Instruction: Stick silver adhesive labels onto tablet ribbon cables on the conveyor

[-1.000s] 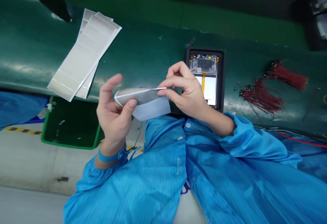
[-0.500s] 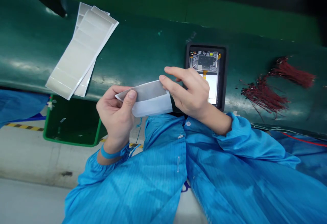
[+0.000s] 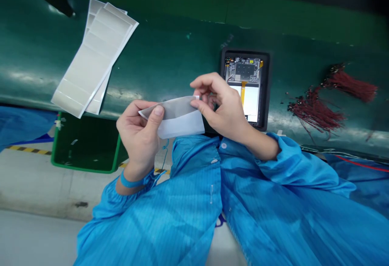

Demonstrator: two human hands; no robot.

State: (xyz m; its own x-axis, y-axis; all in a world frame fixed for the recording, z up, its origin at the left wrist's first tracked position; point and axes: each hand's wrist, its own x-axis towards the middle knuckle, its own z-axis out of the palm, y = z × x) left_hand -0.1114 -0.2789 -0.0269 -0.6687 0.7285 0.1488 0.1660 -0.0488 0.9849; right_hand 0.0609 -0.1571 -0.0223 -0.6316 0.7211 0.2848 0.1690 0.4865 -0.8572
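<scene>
You have the sheet [image 3: 181, 122] up in front of your coat [image 3: 197, 189], off the near edge of the bench [image 3: 170, 59], its grey band along the far side and its pale part hanging toward you. Your left hand [image 3: 138, 130] is closed on the left end, thumb flat on the grey face and fingers tucked behind. Your right hand [image 3: 226, 108] is at the far right corner: the thumb lies against the edge beside a small white tab, the index fingertip stands clear above, and the other fingers curl in close. Whether they meet the thumb behind the sheet, I cannot tell.

The step in hand looks like working at that corner, perhaps parting one layer from another, with the left hand as the anchor. As I judge it, the next move calls for a firm left hold and a light, exact right pinch on the tab alone, drawn slowly so the thin sheet neither creases nor curls back onto itself.

Just beyond your right hand, the opened device [image 3: 244, 71] sits in its black tray [image 3: 265, 96]. More strips [image 3: 94, 55] lie overlapped on the far left, above the green bin [image 3: 83, 171]; red wires [image 3: 317, 110] lie bunched on the right.
</scene>
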